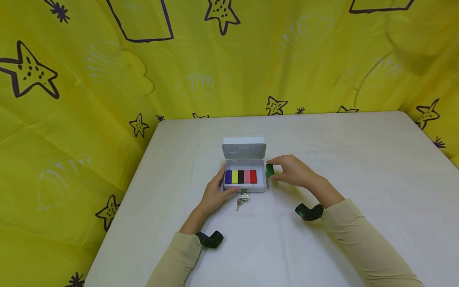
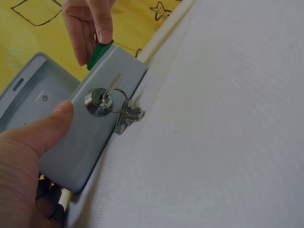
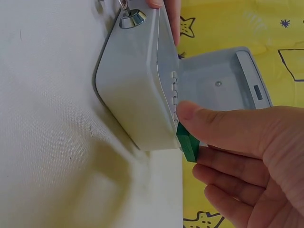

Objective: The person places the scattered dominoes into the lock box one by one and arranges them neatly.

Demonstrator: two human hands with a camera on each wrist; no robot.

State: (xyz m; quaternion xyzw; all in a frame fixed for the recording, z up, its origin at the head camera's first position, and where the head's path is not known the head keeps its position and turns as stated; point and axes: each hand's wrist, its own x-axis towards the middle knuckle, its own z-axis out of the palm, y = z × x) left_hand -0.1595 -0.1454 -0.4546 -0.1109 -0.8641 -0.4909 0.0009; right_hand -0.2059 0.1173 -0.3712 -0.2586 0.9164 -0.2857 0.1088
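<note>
A small white cash box sits on the table with its lid raised. Inside, several coloured blocks stand side by side: purple, yellow, black, pink and red. My left hand grips the box's left front corner, thumb on the front rim and fingers along the left side. Between thumb and fingers my right hand pinches a green block, just outside the right wall near the rim. Keys on a ring hang from the front lock.
A white cloth covers the table. Behind it and to the left hangs a yellow curtain with drawn starfish. Each wrist bears a black device, the left one and the right one, below beige sleeves.
</note>
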